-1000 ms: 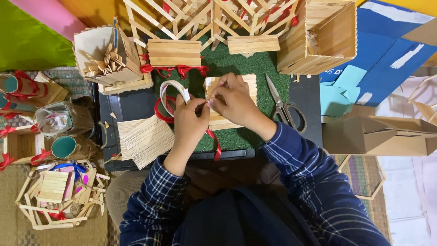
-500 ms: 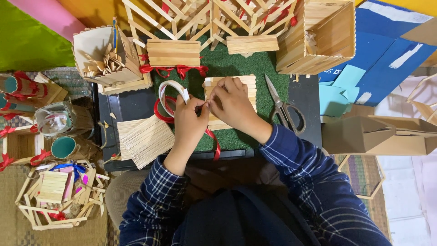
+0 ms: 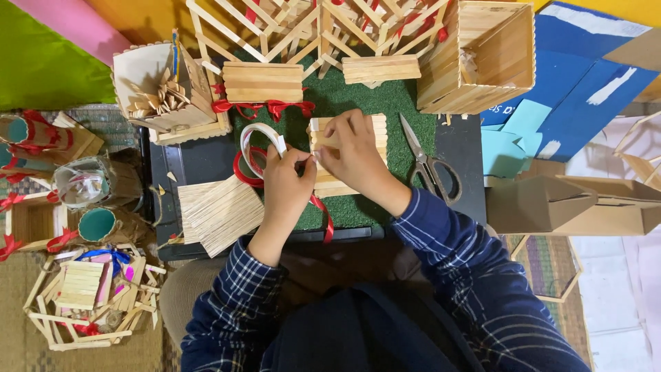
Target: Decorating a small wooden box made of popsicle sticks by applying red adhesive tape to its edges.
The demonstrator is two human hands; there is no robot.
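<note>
A flat panel of wooden craft sticks (image 3: 323,132) lies on the green mat (image 3: 358,96). My right hand (image 3: 354,148) rests on it, fingertips pinched at its left edge. My left hand (image 3: 286,186) meets those fingertips, pinching the end of a white tape strip that loops from a red and white roll (image 3: 249,153) beside the panel. A red ribbon (image 3: 323,217) trails down from under my hands.
Scissors (image 3: 430,165) lie right of the panel. A second stick panel (image 3: 220,213) sits at the left. Stick boxes (image 3: 478,58), a lattice frame (image 3: 289,31), a box of stick scraps (image 3: 162,96), cups and cardboard boxes (image 3: 551,203) surround the tray.
</note>
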